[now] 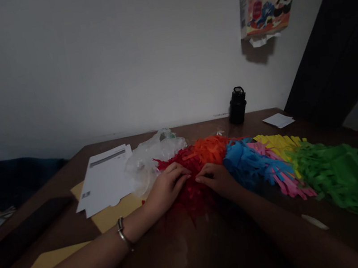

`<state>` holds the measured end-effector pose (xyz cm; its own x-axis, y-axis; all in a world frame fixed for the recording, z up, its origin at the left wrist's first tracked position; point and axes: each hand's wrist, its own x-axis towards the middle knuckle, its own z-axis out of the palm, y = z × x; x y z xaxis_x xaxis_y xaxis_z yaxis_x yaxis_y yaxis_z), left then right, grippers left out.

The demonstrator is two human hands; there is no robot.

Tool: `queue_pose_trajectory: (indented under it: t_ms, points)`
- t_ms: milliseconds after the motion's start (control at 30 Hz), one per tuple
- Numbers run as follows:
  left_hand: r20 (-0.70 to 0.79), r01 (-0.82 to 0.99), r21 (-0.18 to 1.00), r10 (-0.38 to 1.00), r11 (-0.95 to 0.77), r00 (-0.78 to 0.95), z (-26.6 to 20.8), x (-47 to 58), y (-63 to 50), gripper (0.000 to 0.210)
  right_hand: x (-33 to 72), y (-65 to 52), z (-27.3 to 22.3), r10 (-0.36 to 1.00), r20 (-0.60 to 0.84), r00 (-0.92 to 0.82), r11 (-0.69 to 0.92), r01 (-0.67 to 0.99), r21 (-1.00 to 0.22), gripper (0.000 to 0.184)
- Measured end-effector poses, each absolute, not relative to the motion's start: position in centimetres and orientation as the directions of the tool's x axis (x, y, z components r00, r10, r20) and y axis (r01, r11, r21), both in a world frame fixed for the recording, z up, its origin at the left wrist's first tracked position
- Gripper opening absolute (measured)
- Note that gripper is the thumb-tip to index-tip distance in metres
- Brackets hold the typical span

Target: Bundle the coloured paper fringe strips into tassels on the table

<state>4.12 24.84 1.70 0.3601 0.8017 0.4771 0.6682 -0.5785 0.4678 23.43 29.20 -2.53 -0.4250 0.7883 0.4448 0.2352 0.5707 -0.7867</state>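
Red fringed paper point(192, 197) lies in a loose heap in front of me, its cut strips hanging toward the near side. On its left part my left hand point(170, 181) pinches the red paper between thumb and fingers. My right hand point(218, 178) pinches the same paper a short way to the right, fingertips close to those of the left. Orange fringed paper point(213, 147) sits just behind the red. Blue fringed paper point(250, 163) bunches to the right of my right hand. Exactly where the fingertips grip is partly hidden in the dim light.
Pink point(290, 184), yellow point(277, 142) and green fringed paper point(347, 166) spread rightward. A clear plastic bag point(148, 157), white sheets point(106, 179) and a yellow envelope point(120, 212) lie left. A black bottle point(237, 105) stands near the wall. A thin white stick point(315, 222) rests at right.
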Motion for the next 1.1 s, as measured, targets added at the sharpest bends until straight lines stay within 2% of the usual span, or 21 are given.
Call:
queue_pose_trajectory:
  t_ms: [1100]
  points:
    - [0.465,0.67,0.475,0.81,-0.57,0.358,1.52,3.93,24.83,0.017,23.76,29.24,-2.16,0.789,0.395,-0.471,0.541,0.226,-0.81,0.01]
